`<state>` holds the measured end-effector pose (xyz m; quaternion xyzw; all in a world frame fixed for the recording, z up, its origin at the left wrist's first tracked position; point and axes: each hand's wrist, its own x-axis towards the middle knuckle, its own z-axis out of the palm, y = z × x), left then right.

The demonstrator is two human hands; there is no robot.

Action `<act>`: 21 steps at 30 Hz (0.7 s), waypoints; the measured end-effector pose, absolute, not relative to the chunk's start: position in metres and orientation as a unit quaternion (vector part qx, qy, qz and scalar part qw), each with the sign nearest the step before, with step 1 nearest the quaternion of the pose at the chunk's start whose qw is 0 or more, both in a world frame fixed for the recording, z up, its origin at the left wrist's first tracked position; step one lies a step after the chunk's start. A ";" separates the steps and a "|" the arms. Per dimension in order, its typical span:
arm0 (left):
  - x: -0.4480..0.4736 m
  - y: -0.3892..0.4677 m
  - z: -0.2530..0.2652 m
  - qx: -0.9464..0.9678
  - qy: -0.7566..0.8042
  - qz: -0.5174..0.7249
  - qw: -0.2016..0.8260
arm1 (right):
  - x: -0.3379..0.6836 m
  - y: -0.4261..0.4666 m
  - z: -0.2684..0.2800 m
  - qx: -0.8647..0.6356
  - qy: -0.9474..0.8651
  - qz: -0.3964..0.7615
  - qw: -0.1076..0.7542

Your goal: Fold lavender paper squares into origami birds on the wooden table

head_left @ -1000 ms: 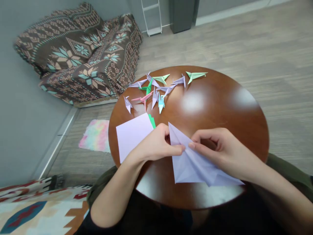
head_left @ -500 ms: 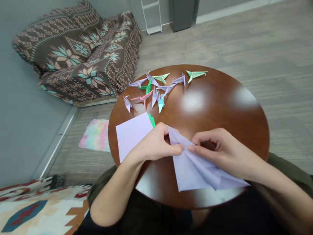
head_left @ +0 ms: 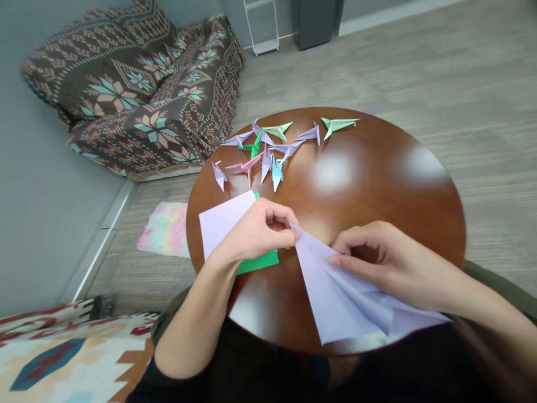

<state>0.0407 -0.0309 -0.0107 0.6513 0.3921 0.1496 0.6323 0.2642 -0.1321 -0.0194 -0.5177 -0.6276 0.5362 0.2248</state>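
A creased sheet of lavender origami paper (head_left: 335,296) is held between my two hands above the near part of the round table. My left hand (head_left: 262,229) is closed in a pinch at the paper's upper left corner. Thumb and fingers of my right hand (head_left: 373,252) grip its upper edge, right of the middle. Folds fan down from that grip toward the lower right. Under and beside my left wrist lie a flat lavender sheet (head_left: 222,218) and green paper (head_left: 262,262), both partly covered by the hand.
Several folded paper cranes stand at the table's far left, among them a pink one (head_left: 247,168), a light blue one (head_left: 277,172) and a pale green one (head_left: 338,126). The brown table (head_left: 377,184) has a rounded edge. Beyond it is a sofa (head_left: 159,112) under a patterned cover.
My left hand has slid from the paper's middle fold to its upper left corner, moving left and slightly up. The paper has shifted right, and more green paper shows.
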 end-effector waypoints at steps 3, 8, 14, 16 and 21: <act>0.040 -0.029 -0.010 0.644 0.387 0.171 0.637 | 0.265 -0.132 -0.019 -0.516 -0.636 0.531 0.219; 0.037 -0.027 -0.012 0.638 0.376 0.203 0.641 | 0.267 -0.132 -0.018 -0.520 -0.635 0.527 0.220; 0.030 -0.020 -0.026 0.618 0.357 0.266 0.648 | 0.269 -0.133 -0.019 -0.525 -0.622 0.533 0.230; 0.028 -0.018 -0.029 0.588 0.346 0.305 0.665 | 0.270 -0.134 -0.020 -0.525 -0.621 0.533 0.234; 0.035 -0.029 -0.021 0.608 0.333 0.213 0.688 | 0.267 -0.131 -0.019 -0.540 -0.602 0.528 0.258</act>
